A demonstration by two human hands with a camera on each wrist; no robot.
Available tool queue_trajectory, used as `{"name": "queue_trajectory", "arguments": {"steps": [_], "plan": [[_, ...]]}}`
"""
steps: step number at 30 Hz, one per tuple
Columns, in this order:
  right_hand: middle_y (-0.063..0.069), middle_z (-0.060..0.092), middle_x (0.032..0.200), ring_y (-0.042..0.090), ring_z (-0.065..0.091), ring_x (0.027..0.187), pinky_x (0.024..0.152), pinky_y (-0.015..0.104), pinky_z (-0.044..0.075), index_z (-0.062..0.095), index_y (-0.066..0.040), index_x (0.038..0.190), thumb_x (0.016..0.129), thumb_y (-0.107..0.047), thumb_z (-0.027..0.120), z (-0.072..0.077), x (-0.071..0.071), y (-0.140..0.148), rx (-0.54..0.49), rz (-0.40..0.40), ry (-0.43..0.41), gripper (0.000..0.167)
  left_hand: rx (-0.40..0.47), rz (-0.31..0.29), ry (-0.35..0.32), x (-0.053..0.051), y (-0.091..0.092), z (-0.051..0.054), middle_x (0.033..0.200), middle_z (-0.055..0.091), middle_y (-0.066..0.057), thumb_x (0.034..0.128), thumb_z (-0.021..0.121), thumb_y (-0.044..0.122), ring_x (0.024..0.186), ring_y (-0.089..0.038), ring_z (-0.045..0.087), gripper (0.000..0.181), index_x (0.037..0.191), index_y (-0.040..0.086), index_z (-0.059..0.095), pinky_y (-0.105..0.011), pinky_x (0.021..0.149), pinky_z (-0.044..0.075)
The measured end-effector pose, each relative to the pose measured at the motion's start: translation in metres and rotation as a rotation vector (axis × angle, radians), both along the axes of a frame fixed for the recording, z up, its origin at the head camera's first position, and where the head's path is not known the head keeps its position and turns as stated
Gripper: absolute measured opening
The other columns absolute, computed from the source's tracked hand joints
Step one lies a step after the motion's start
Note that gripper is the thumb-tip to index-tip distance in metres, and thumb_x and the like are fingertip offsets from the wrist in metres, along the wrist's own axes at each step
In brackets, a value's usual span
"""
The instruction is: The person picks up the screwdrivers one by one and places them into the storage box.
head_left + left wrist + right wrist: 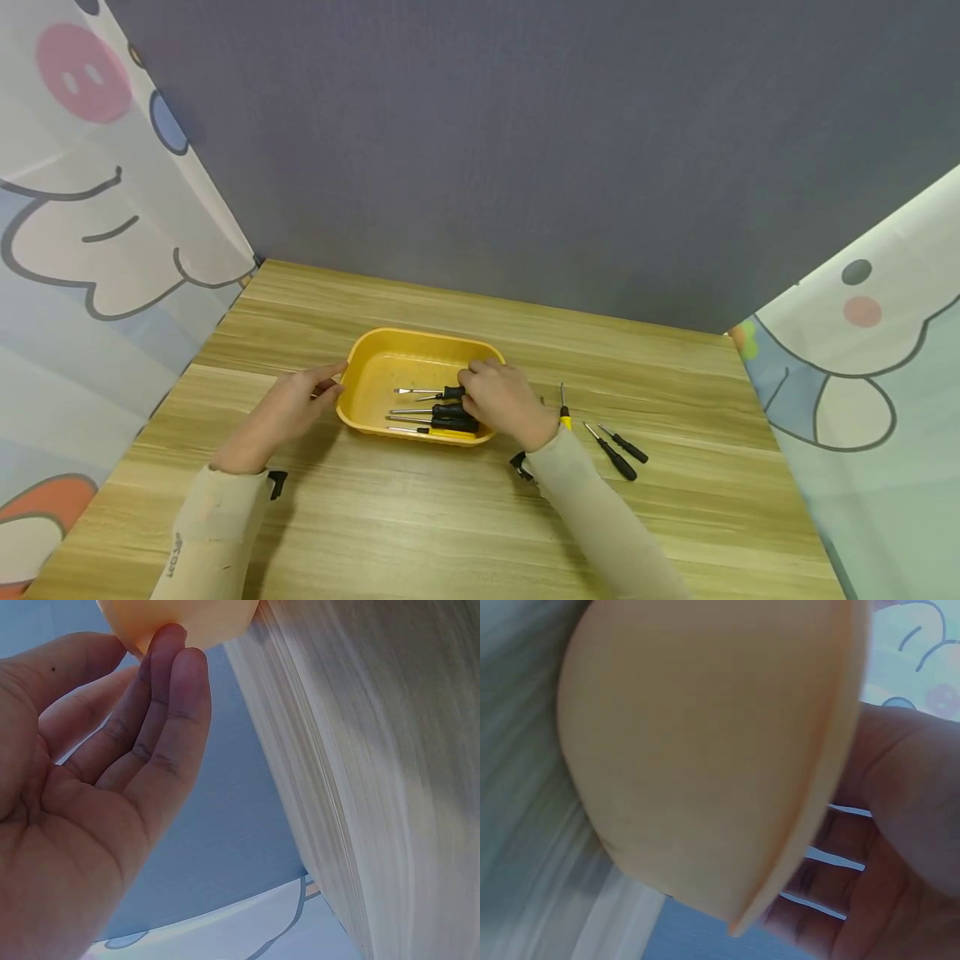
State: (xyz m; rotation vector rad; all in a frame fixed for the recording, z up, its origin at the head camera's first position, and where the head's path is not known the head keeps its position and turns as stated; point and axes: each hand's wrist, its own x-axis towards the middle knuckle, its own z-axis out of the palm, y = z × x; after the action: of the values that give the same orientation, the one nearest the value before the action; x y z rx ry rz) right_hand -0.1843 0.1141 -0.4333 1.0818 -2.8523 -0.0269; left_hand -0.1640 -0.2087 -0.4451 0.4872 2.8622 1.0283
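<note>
A yellow tray [420,336] holds several screwdrivers, tips pointing left. My left hand [281,417] is at the tray's left end; in the left wrist view its fingers [187,682] touch the outside of the tray [202,619], gently bent. Over the right rim reaches my right hand [506,400], its thumb and fingers pinching the black handle of a screwdriver [452,392] inside. Below it lie black-handled screwdrivers [453,410] and a yellow-handled one [453,432]. The tray wall [705,750] hides the right fingertips in the right wrist view.
Right of the tray on the wooden table [397,517] lie a yellow-and-black screwdriver [565,411], partly behind the right forearm, and two black ones [618,462], [630,447]. A grey partition [480,150] stands behind the table, with patterned curtains on both sides.
</note>
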Motion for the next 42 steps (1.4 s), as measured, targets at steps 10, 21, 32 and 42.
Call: {"name": "queue_trajectory", "arguments": {"steps": [10, 21, 32, 42], "plan": [[-0.001, 0.061, 0.089, 0.017, 0.055, 0.076, 0.065, 0.030, 0.052, 0.072, -0.014, 0.099, 0.091, -0.021, 0.076, -0.004, -0.001, -0.003, 0.029, -0.019, -0.039, 0.011, 0.003, 0.001, 0.002, -0.001, 0.000, 0.000, 0.095, 0.072, -0.014, 0.0981, 0.063, 0.004, 0.082, -0.025, 0.067, 0.040, 0.135, -0.010, 0.056, -0.035, 0.064, 0.054], [0.000, 0.061, 0.089, 0.017, 0.055, 0.076, 0.068, 0.031, 0.051, 0.072, -0.013, 0.098, 0.092, -0.014, 0.074, -0.003, -0.001, -0.002, -0.011, -0.006, -0.019, 0.007, -0.003, 0.003, 0.008, -0.003, 0.000, 0.002, 0.094, 0.072, -0.013, 0.0984, 0.063, 0.004, 0.082, -0.024, 0.067, 0.040, 0.135, -0.010, 0.056, -0.036, 0.064, 0.054], [0.002, 0.063, 0.092, 0.018, 0.058, 0.081, 0.075, 0.030, 0.053, 0.073, -0.010, 0.102, 0.091, -0.011, 0.074, 0.006, 0.005, 0.007, -0.106, -0.015, 0.007, 0.011, -0.005, 0.008, -0.008, -0.004, -0.001, 0.000, 0.094, 0.072, -0.013, 0.0987, 0.062, 0.005, 0.083, -0.026, 0.067, 0.041, 0.136, -0.010, 0.055, -0.035, 0.064, 0.053], [0.003, 0.064, 0.093, 0.020, 0.061, 0.084, 0.074, 0.034, 0.053, 0.073, -0.008, 0.100, 0.087, -0.009, 0.078, 0.023, 0.028, 0.038, -0.207, -0.054, 0.106, 0.014, 0.009, 0.002, -0.003, -0.001, -0.001, -0.001, 0.094, 0.072, -0.012, 0.0982, 0.064, 0.005, 0.085, -0.027, 0.068, 0.041, 0.135, -0.010, 0.056, -0.038, 0.066, 0.055]]}}
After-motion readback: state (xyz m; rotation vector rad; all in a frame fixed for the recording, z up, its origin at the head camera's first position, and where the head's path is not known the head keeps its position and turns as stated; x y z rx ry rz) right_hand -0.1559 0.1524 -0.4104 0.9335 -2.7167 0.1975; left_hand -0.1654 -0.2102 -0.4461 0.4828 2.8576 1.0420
